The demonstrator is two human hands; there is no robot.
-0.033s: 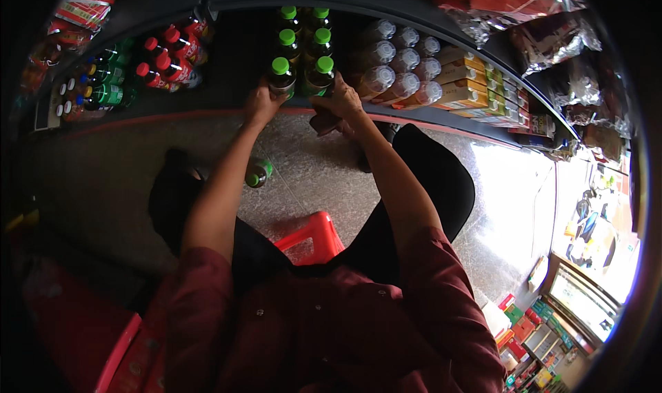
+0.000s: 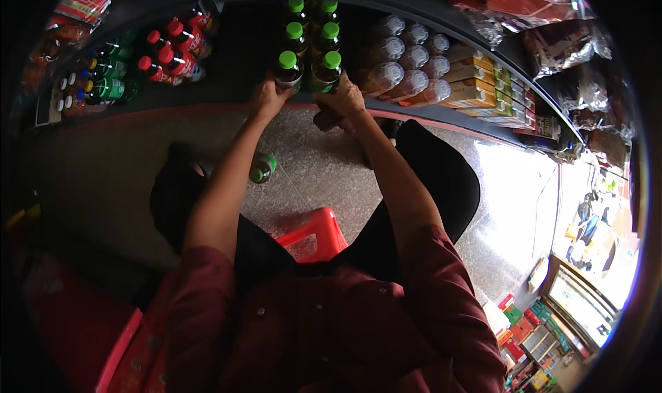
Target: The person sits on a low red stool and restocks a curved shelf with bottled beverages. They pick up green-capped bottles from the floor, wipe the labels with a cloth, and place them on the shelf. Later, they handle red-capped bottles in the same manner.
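Observation:
Two rows of green-capped bottles of dark drink stand upright on the low shelf in front of me. My left hand (image 2: 269, 100) curls around the side of the front left bottle (image 2: 288, 70). Against the outer side of the front right bottle (image 2: 325, 72), my right hand (image 2: 343, 97) is closed in the same way. Their far fingers are partly hidden. Below my right hand shows a dark brown object (image 2: 328, 121) that I cannot make out. Another green-capped bottle (image 2: 262, 168) is on the floor between my legs.
Red-capped bottles (image 2: 172, 51) stand left on the shelf (image 2: 241, 62), clear-lidded bottles (image 2: 407, 62) and drink cartons (image 2: 476, 82) right. A shelf edge curves overhead, with wrapped packages (image 2: 562, 41) at upper right. A red plastic stool (image 2: 321, 234) is beneath me.
The shelf goods sit slightly further right and higher in the picture, as the view shifts a little. Both hands stay at the same two front bottles.

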